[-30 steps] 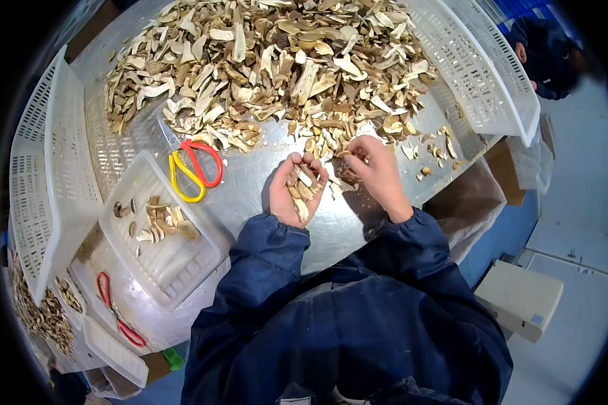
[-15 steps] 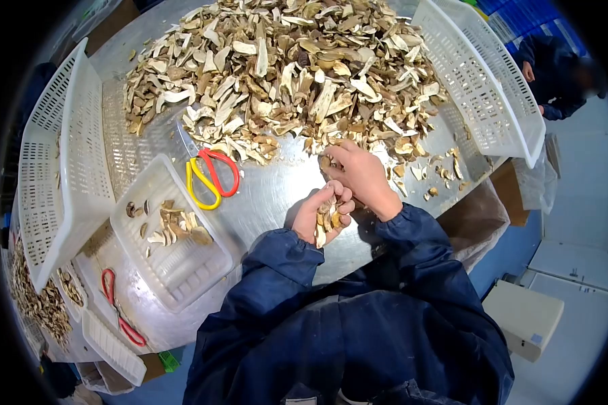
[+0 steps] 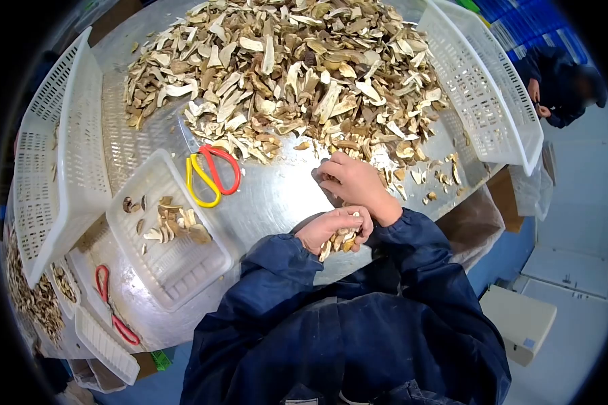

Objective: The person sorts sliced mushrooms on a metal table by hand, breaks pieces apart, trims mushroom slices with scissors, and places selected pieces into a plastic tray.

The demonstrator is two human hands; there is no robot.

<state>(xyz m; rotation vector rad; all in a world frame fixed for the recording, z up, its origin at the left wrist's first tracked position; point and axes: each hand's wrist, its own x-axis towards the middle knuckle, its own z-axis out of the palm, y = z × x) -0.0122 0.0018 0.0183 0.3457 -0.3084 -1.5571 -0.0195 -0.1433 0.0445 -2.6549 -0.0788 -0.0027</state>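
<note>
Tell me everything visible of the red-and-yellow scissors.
The scissors have a red loop handle and a yellow one, plastic-looking, with metallic, apparently closed blades. They lie on the metal table, blades pointing toward the pile of slices, beside the white tray; whether they touch the tray is unclear. Neither the left hand nor the right hand touches them.

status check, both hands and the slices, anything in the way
Left hand closed around mushroom slices. Right hand by near edge of pile, grip unclear. Red-and-yellow scissors off left, clear of both hands.
</note>
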